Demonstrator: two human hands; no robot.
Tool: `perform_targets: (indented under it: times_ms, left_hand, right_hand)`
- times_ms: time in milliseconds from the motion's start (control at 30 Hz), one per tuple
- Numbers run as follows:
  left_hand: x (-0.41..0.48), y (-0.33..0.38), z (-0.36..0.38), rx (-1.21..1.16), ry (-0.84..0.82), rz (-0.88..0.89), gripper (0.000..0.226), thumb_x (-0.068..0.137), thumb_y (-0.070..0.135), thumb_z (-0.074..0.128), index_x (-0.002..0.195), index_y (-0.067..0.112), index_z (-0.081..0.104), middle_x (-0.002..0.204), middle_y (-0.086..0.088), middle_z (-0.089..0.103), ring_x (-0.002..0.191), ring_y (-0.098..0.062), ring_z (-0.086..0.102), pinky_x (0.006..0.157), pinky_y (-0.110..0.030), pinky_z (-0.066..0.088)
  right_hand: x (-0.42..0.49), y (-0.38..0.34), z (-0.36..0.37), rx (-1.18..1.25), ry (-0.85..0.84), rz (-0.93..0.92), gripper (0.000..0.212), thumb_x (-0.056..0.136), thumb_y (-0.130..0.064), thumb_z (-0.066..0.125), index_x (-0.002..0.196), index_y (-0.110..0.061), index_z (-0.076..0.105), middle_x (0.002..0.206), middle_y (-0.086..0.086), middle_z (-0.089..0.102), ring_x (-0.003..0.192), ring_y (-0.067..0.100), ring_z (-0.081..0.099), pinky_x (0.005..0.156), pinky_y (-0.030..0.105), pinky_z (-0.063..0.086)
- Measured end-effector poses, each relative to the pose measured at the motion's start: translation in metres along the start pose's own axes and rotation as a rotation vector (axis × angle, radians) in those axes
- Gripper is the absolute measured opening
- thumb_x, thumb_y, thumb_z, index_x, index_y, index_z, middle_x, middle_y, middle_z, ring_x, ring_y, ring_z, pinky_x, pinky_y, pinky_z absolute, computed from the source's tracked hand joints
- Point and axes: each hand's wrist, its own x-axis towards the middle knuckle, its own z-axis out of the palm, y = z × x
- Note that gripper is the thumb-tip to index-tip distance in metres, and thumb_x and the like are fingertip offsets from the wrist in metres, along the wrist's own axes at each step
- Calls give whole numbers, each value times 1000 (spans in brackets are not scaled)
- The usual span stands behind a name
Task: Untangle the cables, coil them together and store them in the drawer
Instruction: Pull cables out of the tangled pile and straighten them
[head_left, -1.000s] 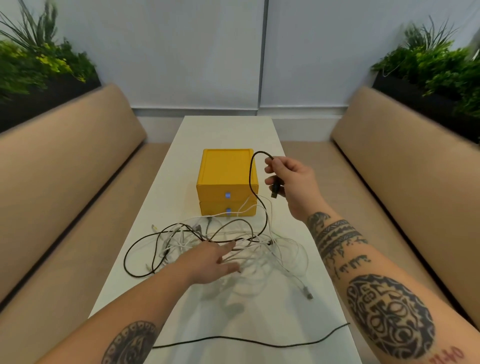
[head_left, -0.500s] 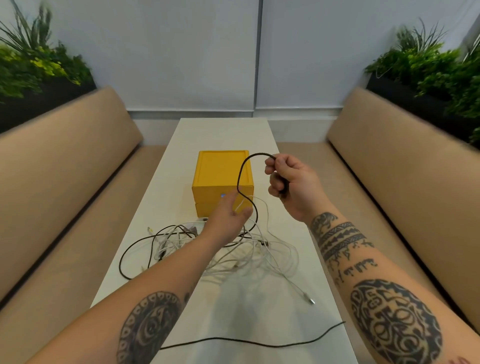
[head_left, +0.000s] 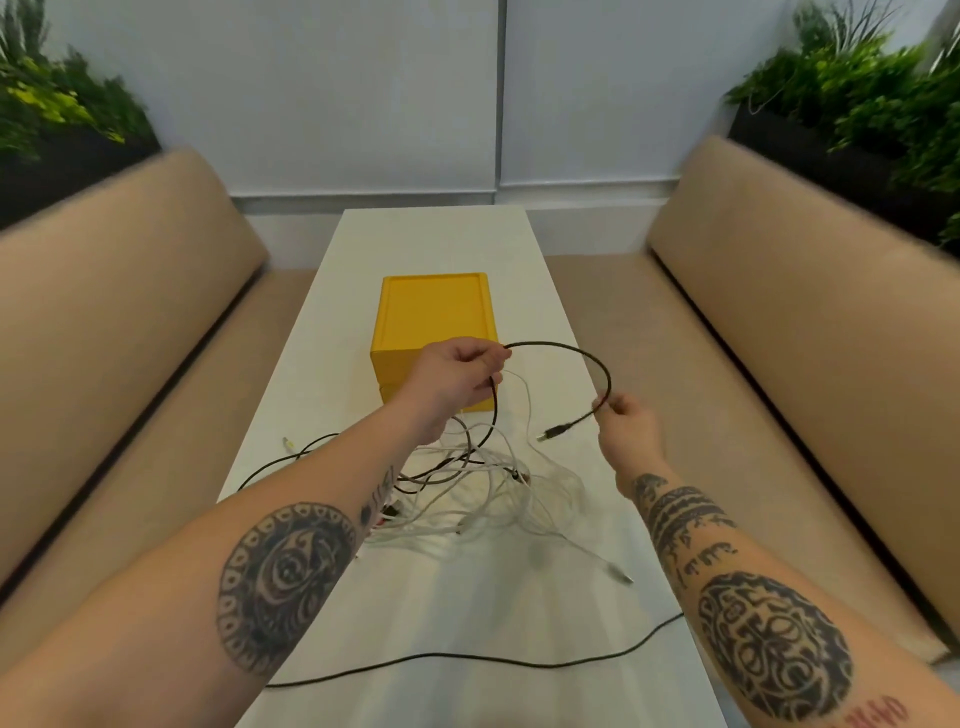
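Your left hand (head_left: 457, 379) pinches the thin black cable (head_left: 571, 354) with curled fingers. Your right hand (head_left: 626, 423) pinches it too, close to the plug (head_left: 558, 430) at its end. The cable makes an arch between your hands, up above the long white table (head_left: 447, 239). The rest drops into the messy pile of white cables (head_left: 498, 501), just in front of the yellow plastic drawer box (head_left: 431, 312).

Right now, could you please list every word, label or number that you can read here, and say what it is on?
No text here can be read for certain.
Red tattoo marks on the right forearm: perhaps digits, cut by the frame edge, unreadable.
Dark tattoo glyphs on the same forearm: not legible as letters.
Yellow box: no label shows.
Black cable, white cables: no print shows.
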Motion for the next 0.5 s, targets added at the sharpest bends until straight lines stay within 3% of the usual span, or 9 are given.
perform_targets:
  times_ms: [67, 100, 167, 233, 367, 500]
  left_hand:
    - [3, -1, 3, 62, -8, -12, 7, 92, 25, 70, 92, 19, 74, 101, -7, 72, 98, -18, 67, 79, -27, 57]
    - [4, -1, 6, 85, -11, -17, 8, 90, 26, 72, 94, 19, 74, 96, -4, 72, 95, -16, 67, 80, -27, 57]
    - [5, 1, 11, 112, -14, -15, 12, 88, 25, 75, 97, 18, 75, 91, 1, 71, 93, -15, 65, 83, -31, 58]
    - [5, 4, 15, 150, -5, 14, 13, 86, 24, 77, 98, 18, 76, 94, -2, 73, 92, -16, 65, 84, -38, 58]
    - [7, 6, 14, 194, 43, 35, 18, 81, 21, 80, 95, 17, 68, 94, -10, 73, 83, -20, 65, 84, -47, 57]
    - [5, -4, 1, 148, 67, 20, 24, 86, 16, 76, 104, 14, 61, 97, -3, 68, 90, -20, 66, 81, -40, 60]
  right_hand:
    - [-10, -9, 5, -10, 153, -126, 34, 97, -12, 48, 129, -12, 60, 122, 2, 61, 109, 17, 57, 100, 36, 47]
    - [-18, -19, 7, 54, 202, -273, 39, 96, -6, 45, 132, -14, 58, 126, 1, 57, 116, 14, 54, 106, 31, 43]
    - [-33, -44, 9, 152, 228, -600, 41, 92, 1, 43, 127, -14, 59, 121, -4, 53, 116, 1, 50, 105, 18, 38]
    - [-39, -68, 11, 29, 122, -782, 33, 95, -7, 49, 125, -15, 60, 121, -7, 55, 111, -5, 50, 99, 13, 39]
    - [-24, -83, 30, -478, -293, -520, 42, 100, -46, 47, 132, -21, 56, 127, -1, 63, 106, 16, 63, 88, 32, 49]
    - [-24, -72, 40, -453, -324, -512, 24, 100, -39, 52, 99, -22, 69, 86, -5, 71, 74, 13, 62, 65, 31, 46]
